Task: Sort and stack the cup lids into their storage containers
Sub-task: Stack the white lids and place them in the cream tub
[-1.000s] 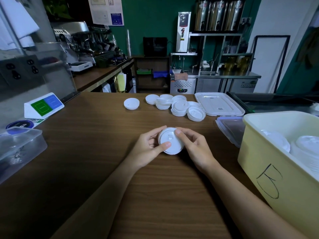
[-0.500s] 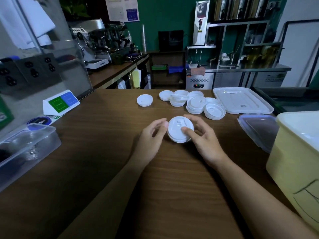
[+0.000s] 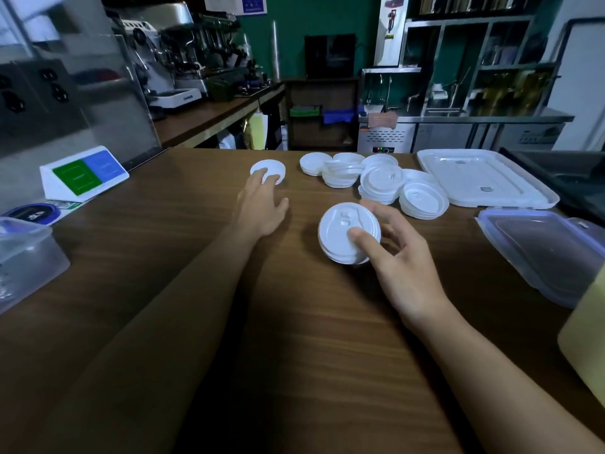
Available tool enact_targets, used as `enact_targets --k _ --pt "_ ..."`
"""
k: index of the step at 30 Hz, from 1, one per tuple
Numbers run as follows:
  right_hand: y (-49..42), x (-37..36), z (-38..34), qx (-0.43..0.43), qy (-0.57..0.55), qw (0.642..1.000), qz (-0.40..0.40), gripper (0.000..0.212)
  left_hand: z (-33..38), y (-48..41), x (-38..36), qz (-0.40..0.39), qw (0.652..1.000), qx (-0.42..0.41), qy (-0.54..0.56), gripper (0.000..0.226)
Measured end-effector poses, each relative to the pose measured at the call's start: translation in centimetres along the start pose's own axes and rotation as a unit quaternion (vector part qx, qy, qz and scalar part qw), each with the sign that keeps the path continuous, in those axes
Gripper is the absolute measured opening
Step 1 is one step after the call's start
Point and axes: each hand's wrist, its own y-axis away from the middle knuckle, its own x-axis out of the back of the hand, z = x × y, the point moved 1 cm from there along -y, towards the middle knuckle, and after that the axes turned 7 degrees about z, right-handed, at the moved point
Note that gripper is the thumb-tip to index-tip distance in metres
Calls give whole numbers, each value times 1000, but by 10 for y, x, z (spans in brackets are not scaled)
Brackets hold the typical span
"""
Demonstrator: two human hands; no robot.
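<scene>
My right hand (image 3: 397,257) grips a small stack of white cup lids (image 3: 343,231) just above the wooden counter (image 3: 294,322), thumb on top and fingers round the far edge. My left hand (image 3: 262,208) stretches forward with straight fingers, the fingertips touching a single white lid (image 3: 273,167) that lies flat at the far side of the counter. A loose pile of white lids (image 3: 376,183) lies to the right of that lid. The yellow storage bin (image 3: 586,322) shows only at the right edge.
A white tray lid (image 3: 484,181) lies behind the pile, a clear container lid (image 3: 550,253) to its right front. A clear plastic box (image 3: 23,257) sits at the left edge, a green and blue sign (image 3: 83,173) behind it. Coffee machines stand on the back counter.
My left hand has let go of the lid stack and reached forward to the single lid. My right hand alone now holds the stack. The view has turned left, so the bin is mostly out of frame.
</scene>
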Motion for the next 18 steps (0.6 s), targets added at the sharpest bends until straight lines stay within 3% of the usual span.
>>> enact_targets --k 7,12,18 --pt "1 1 2 -14 -23 1000 -5 33 -10 -27 -13 -71 995 55 -41 63" --pt "1 1 -2 -25 -38 999 -1 32 -5 -7 -1 10 999 20 -36 30" --pt "3 2 -5 -36 -44 998 17 32 20 55 27 54 998 -31 25 11"
